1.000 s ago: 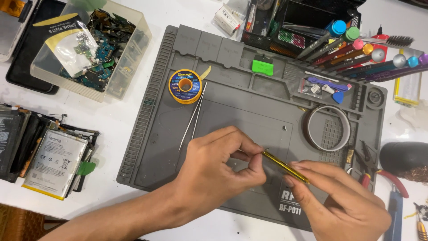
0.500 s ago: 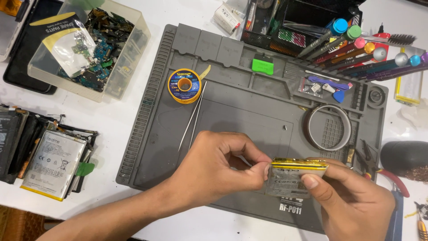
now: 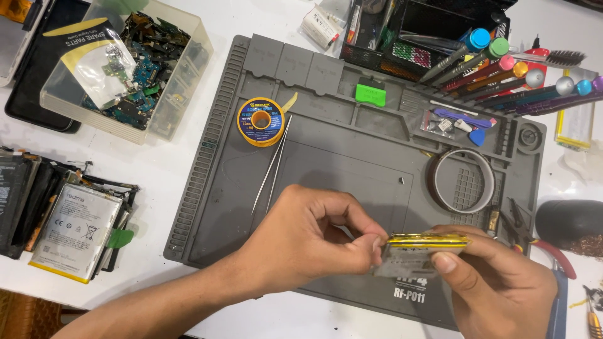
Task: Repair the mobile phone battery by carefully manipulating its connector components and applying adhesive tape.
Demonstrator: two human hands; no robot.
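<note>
Since a second ago I've tilted the thin yellow-wrapped cell point(image 3: 427, 241) flat-on; right hand point(image 3: 502, 282) pinches its edge, left hand point(image 3: 308, 242) fingers point(image 3: 375, 246) nip its end; light, puncture-prone.

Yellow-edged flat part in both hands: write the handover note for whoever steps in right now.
Left hand: fingers pinch the left end of the yellow-edged flat part.
Right hand: fingers grip its right end from below, thumb on the near face.
The part is held edge-up, just above the near edge of the grey work mat.
On the mat: tweezers, solder spool, tape ring, green block.
Done: the part is off the mat and in hand.
Left: nothing visibly removed from the part; its near face is too blurred to tell.
</note>
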